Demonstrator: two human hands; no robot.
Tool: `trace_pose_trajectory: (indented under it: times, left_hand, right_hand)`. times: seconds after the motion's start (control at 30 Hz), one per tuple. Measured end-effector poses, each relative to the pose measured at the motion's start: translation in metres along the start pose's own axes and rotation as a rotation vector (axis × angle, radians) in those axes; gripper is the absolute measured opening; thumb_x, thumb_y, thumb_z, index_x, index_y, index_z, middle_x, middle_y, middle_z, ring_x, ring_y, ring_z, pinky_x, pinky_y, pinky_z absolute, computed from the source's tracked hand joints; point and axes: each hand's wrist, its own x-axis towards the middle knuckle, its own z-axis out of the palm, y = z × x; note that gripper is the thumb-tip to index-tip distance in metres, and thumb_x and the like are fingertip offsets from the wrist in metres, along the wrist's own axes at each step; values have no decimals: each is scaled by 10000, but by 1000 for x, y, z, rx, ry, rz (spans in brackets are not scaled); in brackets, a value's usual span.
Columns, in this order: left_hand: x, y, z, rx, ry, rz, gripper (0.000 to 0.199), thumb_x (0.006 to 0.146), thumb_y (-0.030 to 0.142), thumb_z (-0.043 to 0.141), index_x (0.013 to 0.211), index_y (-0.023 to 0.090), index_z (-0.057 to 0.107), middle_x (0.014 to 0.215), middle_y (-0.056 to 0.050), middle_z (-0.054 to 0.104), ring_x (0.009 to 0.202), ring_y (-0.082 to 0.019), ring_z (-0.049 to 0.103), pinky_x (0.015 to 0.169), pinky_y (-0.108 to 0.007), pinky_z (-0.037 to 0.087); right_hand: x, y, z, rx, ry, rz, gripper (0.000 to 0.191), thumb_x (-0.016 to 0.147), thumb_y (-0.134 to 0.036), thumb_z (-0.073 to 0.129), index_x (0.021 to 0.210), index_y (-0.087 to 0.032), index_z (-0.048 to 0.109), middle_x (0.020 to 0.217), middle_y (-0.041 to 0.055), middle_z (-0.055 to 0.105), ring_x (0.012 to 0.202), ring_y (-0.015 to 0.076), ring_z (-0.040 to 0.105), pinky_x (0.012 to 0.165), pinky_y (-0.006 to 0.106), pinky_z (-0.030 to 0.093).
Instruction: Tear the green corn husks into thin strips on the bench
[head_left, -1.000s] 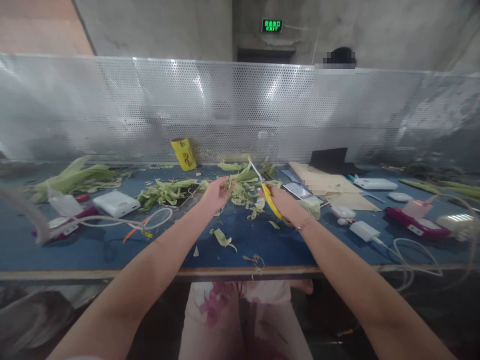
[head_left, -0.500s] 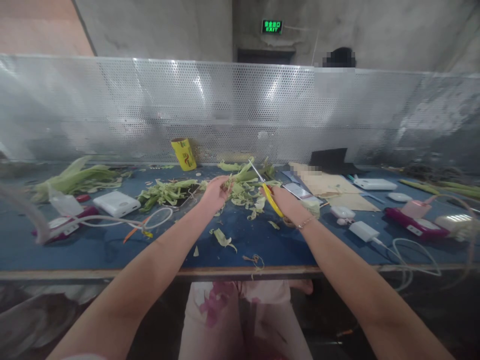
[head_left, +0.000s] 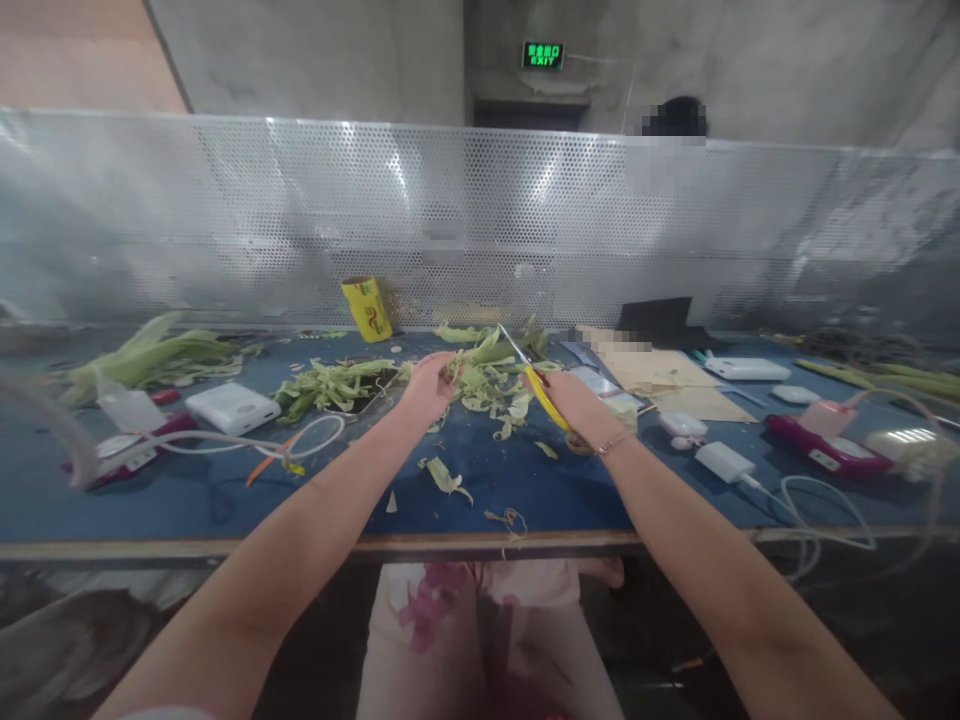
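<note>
My left hand [head_left: 435, 383] is closed on a pale green leafy stalk [head_left: 491, 350], which points away to the right over the blue tabletop. In my right hand [head_left: 574, 402] is a pair of scissors with yellow handles [head_left: 547, 400]. Their metal blades reach up and left, against or just in front of the stalk; whether they touch it I cannot tell. Cut leaf pieces [head_left: 487, 385] lie under and between both hands. A bunch of chopped greens [head_left: 334, 385] is to the left of my left hand, and one loose leaf piece [head_left: 446, 480] rests nearer the front edge.
Long green leaves [head_left: 150, 355] lie at the far left, near a white box-like device [head_left: 234, 407] and a looped cable. A yellow tube [head_left: 367, 308] stands by the perforated metal screen [head_left: 300, 220]. Brown paper [head_left: 664, 365], a phone [head_left: 596, 383] and a white charger [head_left: 724, 462] are on the right.
</note>
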Motion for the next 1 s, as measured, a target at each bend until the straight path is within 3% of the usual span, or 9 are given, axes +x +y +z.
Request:
trace_pose_trajectory:
  times: [0.17, 0.37, 0.7, 1.0]
  left_hand:
    - [6, -3, -5, 21, -16, 73, 135, 649, 67, 610, 645, 150, 503, 583, 6, 586, 517, -66, 561, 501, -167, 455]
    - [9, -5, -7, 83, 2, 161, 170, 632, 98, 636, 672, 160, 482, 555, 28, 544, 510, -78, 559, 481, -176, 411]
    - [5, -3, -5, 76, -47, 164, 202, 624, 129, 667, 676, 165, 475, 576, 27, 541, 543, -84, 571, 479, -177, 395]
    - [6, -4, -5, 40, -37, 163, 144, 667, 99, 619, 661, 159, 488, 567, 21, 547, 532, -79, 568, 499, -174, 428]
  right_hand:
    - [-2, -1, -1, 31, 17, 24, 644, 841, -651, 206, 820, -140, 599, 818, 159, 660, 863, 246, 634, 720, 289, 401]
    - [-12, -7, -4, 62, 52, 34, 581, 851, -628, 235, 1035, -129, 470, 921, 166, 658, 903, 253, 629, 717, 287, 405]
    - [-11, -6, 2, -24, 9, 17, 624, 826, -663, 228, 1060, -114, 409, 875, 180, 657, 870, 305, 634, 698, 326, 408]
    - [-15, -10, 3, 43, -35, 0, 662, 792, -708, 235, 1050, -131, 433, 925, 185, 657, 887, 286, 632, 723, 322, 411]
